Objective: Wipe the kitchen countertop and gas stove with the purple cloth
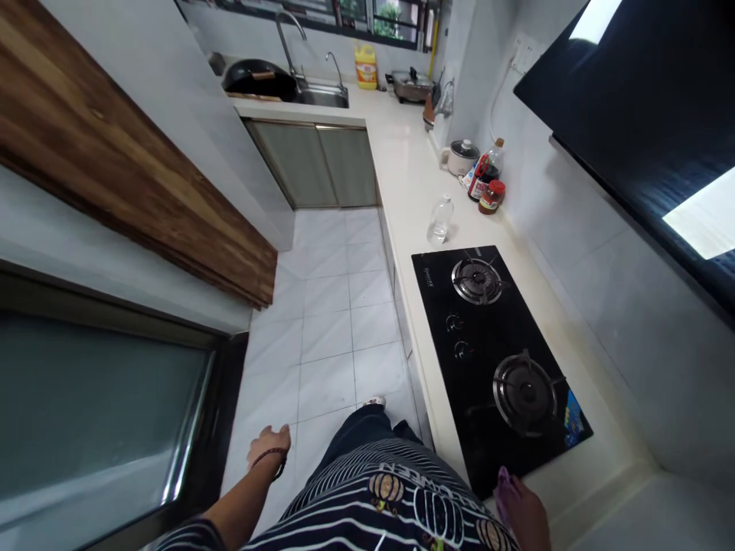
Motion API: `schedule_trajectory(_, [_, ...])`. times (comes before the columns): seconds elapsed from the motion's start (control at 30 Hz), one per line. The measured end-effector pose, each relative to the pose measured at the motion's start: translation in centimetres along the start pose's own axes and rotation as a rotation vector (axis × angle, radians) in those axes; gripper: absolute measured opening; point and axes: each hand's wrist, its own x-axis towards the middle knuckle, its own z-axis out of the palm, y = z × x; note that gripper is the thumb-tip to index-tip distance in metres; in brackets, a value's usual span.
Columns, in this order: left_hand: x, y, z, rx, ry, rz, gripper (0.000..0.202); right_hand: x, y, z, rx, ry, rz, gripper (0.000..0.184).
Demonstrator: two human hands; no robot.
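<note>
My right hand is at the bottom right, at the near corner of the black gas stove. Bunched in its fingers is a purple cloth, which lies against the stove's near edge. The stove carries two round burners with metal pan supports, a far burner and a near burner. Two knobs sit between them toward the front. My left hand, with a dark bracelet at the wrist, hangs over the floor, its fingers loosely apart and nothing in them.
A clear plastic bottle stands just beyond the stove. Behind it are a red-lidded jar and a small pot. A range hood overhangs the right side. A sink and a wok are at the far end.
</note>
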Motion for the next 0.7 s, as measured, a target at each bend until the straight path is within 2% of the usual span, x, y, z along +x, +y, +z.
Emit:
schedule_trajectory(0.07, [-1.4,0.1,0.7,-0.006,-0.048,0.026,0.069,0.3,-1.5,0.3,0.102,-0.035,-0.025,0.057])
schedule_trajectory(0.2, [-3.2,3.1,2.1,-0.064,-0.060,0.173,0.057,1.8,-5.5,2.0,0.223,0.112,-0.257,0.069])
schedule_trajectory(0.27, [-3.3,4.8,2.6,-0.098,-0.054,0.262,0.053,2.6,-7.8,3.6,0.142,0.132,-0.325,0.071])
schedule_trajectory(0.4, [-3.1,6.7,3.1,-0.140,-0.054,0.369,0.050,4.7,-11.7,6.0,-0.096,0.073,-0.302,0.075])
schedule_trajectory(0.47, [-3.0,6.6,3.1,-0.143,-0.059,0.371,0.048,6.5,-13.7,5.7,-0.149,0.075,-0.329,0.075])
schedule_trajectory(0.53, [-3.1,5.7,3.1,-0.134,-0.068,0.343,0.047,9.0,-15.7,4.5,-0.175,0.115,-0.364,0.074])
schedule_trajectory(0.7, [-3.3,2.1,2.4,-0.090,-0.094,0.212,0.046,14.6,-19.8,0.8,-0.236,0.286,-0.484,0.079])
